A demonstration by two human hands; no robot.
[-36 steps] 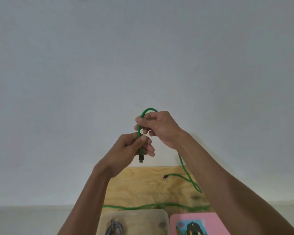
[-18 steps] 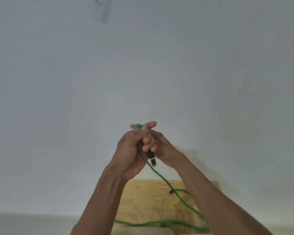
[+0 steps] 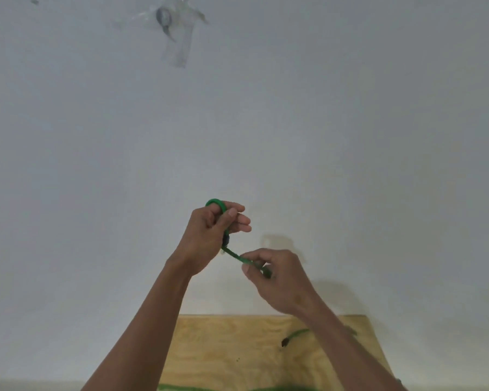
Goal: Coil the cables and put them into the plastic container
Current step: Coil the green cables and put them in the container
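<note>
A green cable is held up in front of a white wall. My left hand is closed on a small loop of it, with the loop's top showing above the fingers and the dark plug hanging below the palm. My right hand, lower and to the right, pinches the same cable a short way along. The cable's other plug end lies on the plywood board below, and more green cable runs along the bottom edge. No plastic container is in view.
The white wall fills most of the view. A taped patch with a dark mark sits high on it. The plywood board lies at the bottom, between my forearms.
My hands were joined together half a second ago; now my right hand has slid down and right along the cable. The camera has tilted upward, and the containers seen earlier have left the view.
</note>
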